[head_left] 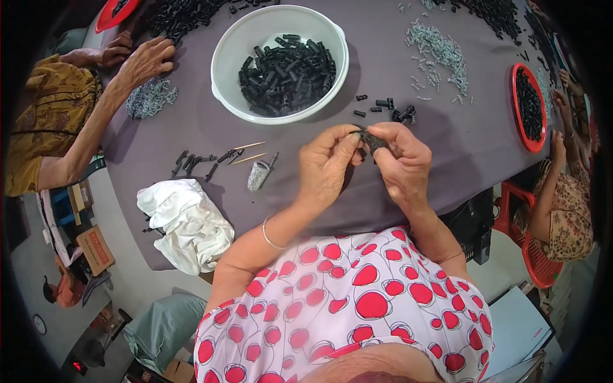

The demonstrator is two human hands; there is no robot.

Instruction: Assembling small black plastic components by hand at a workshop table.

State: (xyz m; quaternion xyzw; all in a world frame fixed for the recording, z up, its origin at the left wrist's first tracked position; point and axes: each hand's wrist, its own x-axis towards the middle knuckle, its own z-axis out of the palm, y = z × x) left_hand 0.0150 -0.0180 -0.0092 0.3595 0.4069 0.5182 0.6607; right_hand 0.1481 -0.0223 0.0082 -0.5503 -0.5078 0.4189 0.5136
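My left hand and my right hand meet over the near side of the table, fingers pinched together on a small dark part between them. Its exact shape is partly hidden by my fingers. Just beyond them lie several loose black plastic tube pieces. A white bowl heaped with black tube pieces stands farther off. Left of my left hand lie a small grey wrapped tool, wooden sticks and a scatter of black parts.
A crumpled white cloth lies at the table's left edge. Metal springs are piled at the right and left. A red tray holds black parts. Co-workers' hands rest at the left and far right.
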